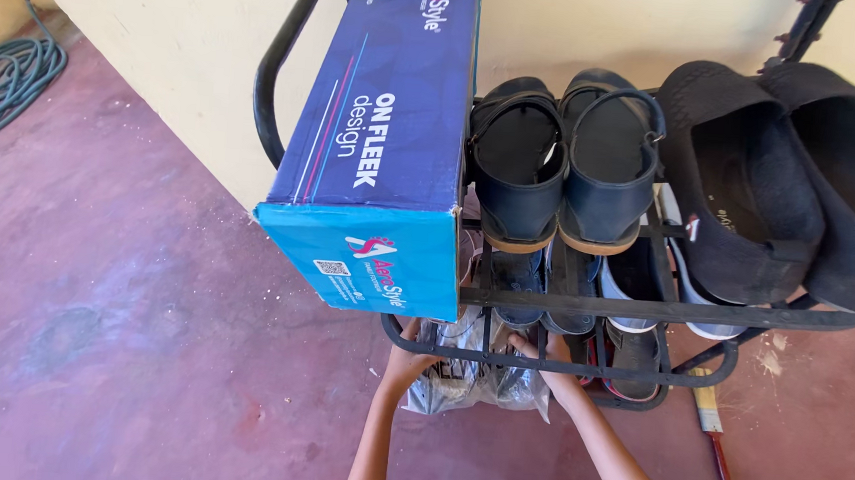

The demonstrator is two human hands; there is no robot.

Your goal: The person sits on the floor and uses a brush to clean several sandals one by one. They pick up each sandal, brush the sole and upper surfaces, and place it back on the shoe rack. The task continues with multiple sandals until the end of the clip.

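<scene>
Against the pale yellow wall, a black metal shoe rack (643, 308) of several tiers is seen from above, standing on a reddish concrete floor (122, 299). On its top tier, one long blue shoe box (380, 136) is laid with its long axis running away from the viewer, its near end overhanging the front rail. Beside it, two dark navy sandals (563, 169) are set toes forward, and further right two black slip-on shoes (782, 185) are placed side by side. On the tiers beneath, more footwear is partly hidden by the bars, so no sure count can be given. At the lowest level, directly below the box and straight ahead of the person, one clear plastic bag (473, 379) with dark contents is found, half under the bottom rail; its long axis cannot be told. It is held from both sides: the left hand (409, 361) is curled against its left edge and the right hand (551, 371) is closed on its right edge, with both about equally near. Whether the fingers pinch the plastic itself cannot be told, since the rail hides them. One coiled green hose (2, 85) lies far left, and one small paintbrush (716, 441) lies on the floor at the right.
</scene>
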